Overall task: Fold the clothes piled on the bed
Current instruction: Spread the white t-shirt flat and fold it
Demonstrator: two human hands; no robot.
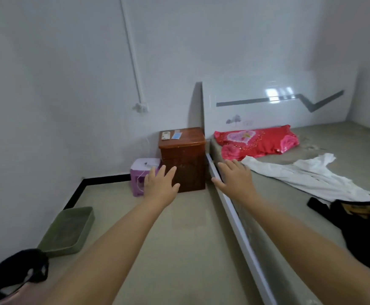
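White-walled bedroom, bed (324, 150) at 3 o'clock: nothing folded yet.
Left hand (161, 183) and right hand (234, 177) outstretched, fingers spread, empty; white garment (307, 175) and black garment (364, 227) lie rumpled. Advised: reach white first, spread flat.

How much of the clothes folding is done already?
None yet, it seems. The white garment lies spread and rumpled on the bed, and the black garment sits crumpled beside it. No folded clothes show. Nothing is in hand: the left hand and right hand are stretched out in front with straight fingers, holding nothing. Both garments are left to fold.
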